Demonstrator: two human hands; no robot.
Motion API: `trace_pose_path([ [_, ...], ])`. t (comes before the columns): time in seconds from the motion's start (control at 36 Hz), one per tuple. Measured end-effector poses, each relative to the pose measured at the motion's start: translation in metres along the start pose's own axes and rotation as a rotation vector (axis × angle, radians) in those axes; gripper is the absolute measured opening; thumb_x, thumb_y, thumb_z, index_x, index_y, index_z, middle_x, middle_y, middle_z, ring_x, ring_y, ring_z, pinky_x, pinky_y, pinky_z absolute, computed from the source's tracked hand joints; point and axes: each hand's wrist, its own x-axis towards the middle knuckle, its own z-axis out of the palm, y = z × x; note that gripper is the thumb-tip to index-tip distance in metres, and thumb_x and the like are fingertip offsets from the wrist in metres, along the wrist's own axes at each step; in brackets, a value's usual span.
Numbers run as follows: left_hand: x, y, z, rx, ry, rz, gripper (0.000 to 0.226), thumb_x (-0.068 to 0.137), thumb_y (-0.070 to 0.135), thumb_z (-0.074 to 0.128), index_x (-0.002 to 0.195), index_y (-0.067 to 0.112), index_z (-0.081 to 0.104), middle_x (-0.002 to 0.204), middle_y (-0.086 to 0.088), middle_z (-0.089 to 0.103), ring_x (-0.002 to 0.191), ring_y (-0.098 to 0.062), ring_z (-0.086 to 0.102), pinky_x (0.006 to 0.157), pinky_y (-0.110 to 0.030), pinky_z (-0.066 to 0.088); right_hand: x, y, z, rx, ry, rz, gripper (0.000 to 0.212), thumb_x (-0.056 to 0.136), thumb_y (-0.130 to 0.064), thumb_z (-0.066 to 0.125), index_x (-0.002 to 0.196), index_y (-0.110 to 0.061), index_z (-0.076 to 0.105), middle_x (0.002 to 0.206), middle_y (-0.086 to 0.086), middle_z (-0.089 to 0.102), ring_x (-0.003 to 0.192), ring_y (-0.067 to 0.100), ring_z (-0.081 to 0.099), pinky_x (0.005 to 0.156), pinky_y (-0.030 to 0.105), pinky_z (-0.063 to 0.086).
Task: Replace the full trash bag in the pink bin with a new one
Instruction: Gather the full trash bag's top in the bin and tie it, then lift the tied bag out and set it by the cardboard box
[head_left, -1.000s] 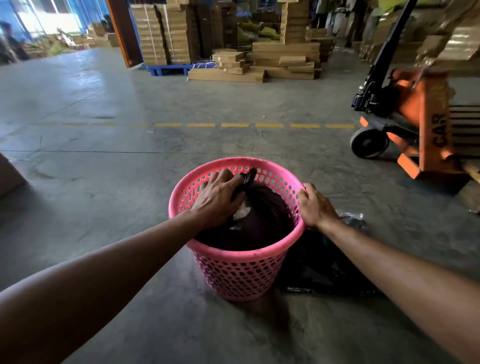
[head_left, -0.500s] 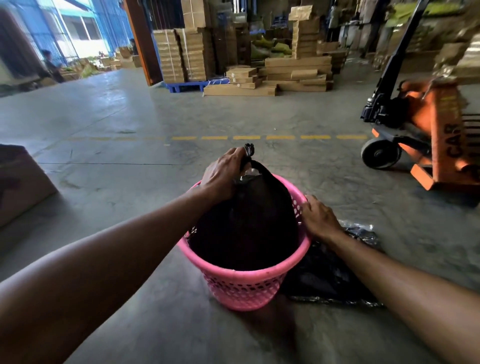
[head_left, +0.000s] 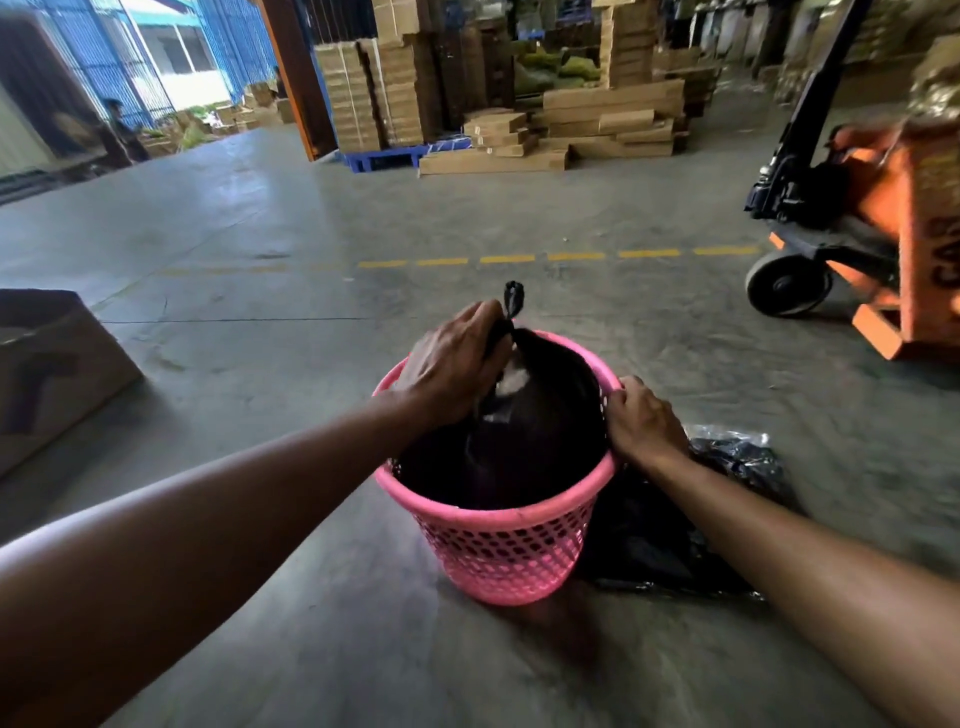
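My left hand (head_left: 452, 364) clamps the black trash bag (head_left: 519, 441) neck, right hand (head_left: 641, 421) holds the pink bin (head_left: 498, 551) rim at 3 o'clock; pallet jack (head_left: 883, 228) lettering illegible.

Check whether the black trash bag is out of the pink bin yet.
Not yet. The trash bag bulges above the bin rim but its body sits inside; the left hand grips its knotted neck.

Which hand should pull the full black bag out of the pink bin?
Left. The left hand already grips the black bag by its tied neck, while the right hand holds the pink bin rim, steadying it.
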Motion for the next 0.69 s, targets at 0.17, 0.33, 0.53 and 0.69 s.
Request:
trace_pose_path([
  [0.17, 0.053, -0.015, -0.028, -0.008, -0.029, -0.143, 0.035, 0.082, 0.036, 0.056, 0.107, 0.012, 0.052, 0.104, -0.016, 0.064, 0.096, -0.039, 0.064, 0.070, -0.043, 0.046, -0.001, 0.004, 0.000, 0.026, -0.019, -0.044, 0.039, 0.101, -0.038, 0.028, 0.119, -0.014, 0.054, 0.124, 0.024, 0.064, 0.112, 0.045, 0.060, 0.086, 0.047, 0.044],
  [0.33, 0.070, -0.005, -0.051, -0.007, 0.024, -0.049, 0.020, 0.098, 0.031, 0.057, 0.101, 0.013, 0.050, 0.100, -0.013, 0.061, 0.091, -0.038, 0.059, 0.066, -0.034, 0.030, -0.001, 0.007, -0.011, -0.032, -0.086, -0.125, 0.049, 0.103, -0.042, 0.026, 0.130, -0.011, 0.052, 0.128, 0.026, 0.064, 0.114, 0.049, 0.060, 0.090, 0.049, 0.048],
  [0.53, 0.082, -0.007, -0.116, -0.230, 0.118, -0.073, 0.013, 0.099, 0.032, 0.057, 0.093, 0.024, 0.049, 0.079, 0.011, 0.055, 0.074, -0.014, 0.054, 0.061, -0.029, 0.039, -0.005, -0.048, -0.090, 0.195, 0.095, -0.327, 0.052, 0.093, -0.057, 0.029, 0.137, -0.038, 0.047, 0.099, 0.008, 0.076, 0.085, 0.030, 0.073, 0.085, 0.049, 0.053],
  [0.69, 0.086, -0.023, -0.202, -0.572, 0.189, -0.210, 0.043, 0.081, 0.038, 0.058, 0.117, 0.014, 0.064, 0.108, -0.013, 0.070, 0.096, -0.024, 0.065, 0.091, -0.039, 0.053, -0.032, -0.142, -0.129, 0.367, -0.173, -0.430, 0.096, 0.064, -0.093, 0.050, 0.146, -0.046, 0.032, 0.122, 0.000, 0.065, 0.103, 0.017, 0.068, 0.085, 0.048, 0.057],
])
